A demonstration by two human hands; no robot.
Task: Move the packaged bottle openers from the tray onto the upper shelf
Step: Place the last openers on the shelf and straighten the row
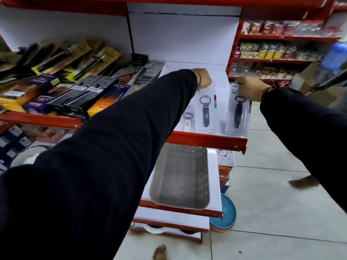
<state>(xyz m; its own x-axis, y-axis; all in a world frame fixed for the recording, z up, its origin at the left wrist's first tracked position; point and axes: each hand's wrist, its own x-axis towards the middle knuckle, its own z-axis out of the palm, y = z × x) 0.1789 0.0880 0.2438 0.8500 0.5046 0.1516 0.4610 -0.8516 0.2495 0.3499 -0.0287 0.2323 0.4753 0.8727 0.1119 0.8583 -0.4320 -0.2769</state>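
Observation:
Three packaged bottle openers lie on the white upper shelf (221, 79). A silver opener pack (206, 111) lies in the middle, and my left hand (203, 77) rests closed on its top end. A black-handled opener pack (238, 113) lies at the shelf's right edge, with my right hand (250, 88) pinching its top. A third pack (187, 121) shows only partly beside my left sleeve. The grey tray (180, 177) sits on the lower shelf with nothing visible inside it.
Boxed and carded kitchen tools (65, 87) crowd the shelf's left part, with a grater pack (150, 74) beside my left arm. A teal basket (225, 212) lies on the tiled floor. Another person's foot (304, 182) is at the right. Stocked red shelves (281, 51) stand behind.

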